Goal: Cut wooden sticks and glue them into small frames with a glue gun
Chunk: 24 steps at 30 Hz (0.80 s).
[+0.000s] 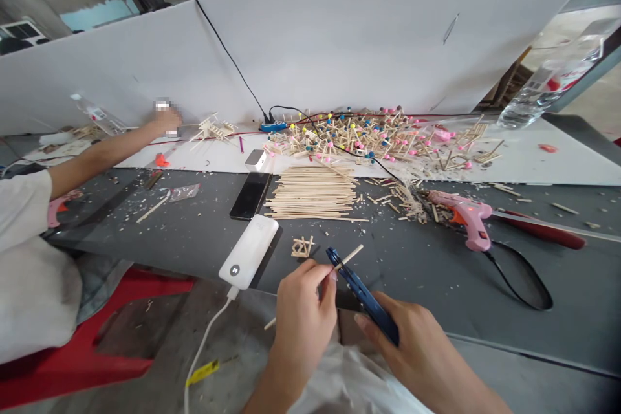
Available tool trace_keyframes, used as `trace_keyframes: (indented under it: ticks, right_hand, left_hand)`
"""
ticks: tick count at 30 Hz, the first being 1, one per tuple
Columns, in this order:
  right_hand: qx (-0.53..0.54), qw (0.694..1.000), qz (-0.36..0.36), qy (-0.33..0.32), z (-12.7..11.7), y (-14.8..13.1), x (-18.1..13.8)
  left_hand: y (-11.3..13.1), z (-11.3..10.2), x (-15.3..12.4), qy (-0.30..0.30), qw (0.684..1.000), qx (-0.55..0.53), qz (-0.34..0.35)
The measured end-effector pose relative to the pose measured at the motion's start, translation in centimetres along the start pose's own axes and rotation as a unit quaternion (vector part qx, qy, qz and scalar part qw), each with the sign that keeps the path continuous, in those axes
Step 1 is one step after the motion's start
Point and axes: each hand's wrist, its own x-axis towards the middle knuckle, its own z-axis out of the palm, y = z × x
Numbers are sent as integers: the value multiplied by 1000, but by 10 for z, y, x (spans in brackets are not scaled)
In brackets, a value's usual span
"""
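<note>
My left hand [308,304] pinches a thin wooden stick [353,253] at the front edge of the table. The stick's other end pokes out below that hand. My right hand [412,336] is wrapped round the handles of dark blue pliers [363,297], whose jaws lie across the stick just beyond my left fingertips. Whether the jaws are fully closed I cannot tell. A small glued frame of short sticks [303,246] lies just beyond my left hand. Farther back is a flat row of long sticks [313,193].
A pink glue gun [470,213] with a black cord lies at right. At left are a white power bank [250,252] on a cable and a phone [250,195]. Stick models with coloured balls [349,132] pile up behind. A co-worker's arm [111,152] reaches in from the left.
</note>
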Motion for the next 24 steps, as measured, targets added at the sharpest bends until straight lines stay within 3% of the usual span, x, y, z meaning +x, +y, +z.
trace_keyframes:
  ticks: [24]
  right_hand:
    - [27,1000,-12,-4,1,2,0]
  left_hand:
    - [-3,1,-1,-11,1000,-8,-2]
